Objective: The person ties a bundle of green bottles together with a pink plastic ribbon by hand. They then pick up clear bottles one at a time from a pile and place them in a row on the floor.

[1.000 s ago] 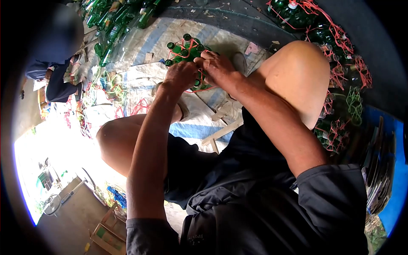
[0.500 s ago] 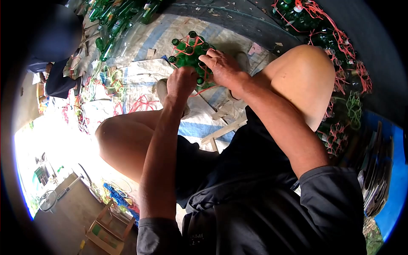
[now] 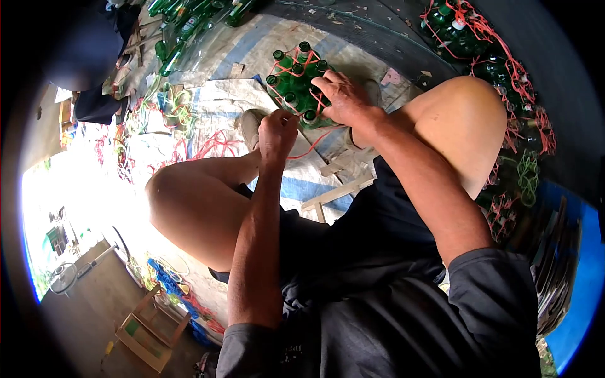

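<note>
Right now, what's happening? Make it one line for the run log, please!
left hand: curled, grip unclear | right hand: at bottles' edge | bottles: green, grouped, upright | red cord: around bottles, trailing

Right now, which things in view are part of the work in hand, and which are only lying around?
In the work:
- grouped green bottles, by both hands
- red string around and beside them

Seemingly just lying about:
- loose bottle pile
- pale green string

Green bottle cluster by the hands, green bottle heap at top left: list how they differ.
The cluster stands upright, necks up; the heap lies on its side.
Red-pink cord laces the cluster together; the heap shows none.
The cluster is fully in frame; the heap is cut off.
Both are green.
</note>
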A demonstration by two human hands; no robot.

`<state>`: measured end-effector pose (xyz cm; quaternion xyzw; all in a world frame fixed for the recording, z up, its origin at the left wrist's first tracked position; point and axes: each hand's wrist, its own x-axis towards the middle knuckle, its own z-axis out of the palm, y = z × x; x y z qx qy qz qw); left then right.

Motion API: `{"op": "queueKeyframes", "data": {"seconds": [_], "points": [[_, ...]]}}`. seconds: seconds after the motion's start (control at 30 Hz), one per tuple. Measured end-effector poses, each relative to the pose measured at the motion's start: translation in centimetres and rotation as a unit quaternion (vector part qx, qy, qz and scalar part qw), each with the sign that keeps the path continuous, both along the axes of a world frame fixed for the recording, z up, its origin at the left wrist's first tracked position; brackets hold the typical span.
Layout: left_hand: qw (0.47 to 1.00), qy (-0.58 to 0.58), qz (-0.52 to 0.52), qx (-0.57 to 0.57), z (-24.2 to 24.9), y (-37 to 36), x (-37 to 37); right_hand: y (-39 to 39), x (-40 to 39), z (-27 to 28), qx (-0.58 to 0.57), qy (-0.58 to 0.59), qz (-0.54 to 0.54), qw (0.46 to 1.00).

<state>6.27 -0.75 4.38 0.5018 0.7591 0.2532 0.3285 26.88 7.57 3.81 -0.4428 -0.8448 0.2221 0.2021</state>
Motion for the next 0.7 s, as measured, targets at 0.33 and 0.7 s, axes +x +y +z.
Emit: {"op": "queueKeyframes", "data": {"seconds": [0.33, 0.7], "points": [[0.980, -0.181, 0.068, -0.038, -3.1, -0.5, -1.1, 0.4, -0.1, 0.4, -0.011, -0.014, 0.013, 1.000], [0.975, -0.205, 0.075, -0.052, -5.9, 0.0, -1.4, 0.9, -2.1, 1.9, 0.075, -0.078, 0.086, 0.990]]}}
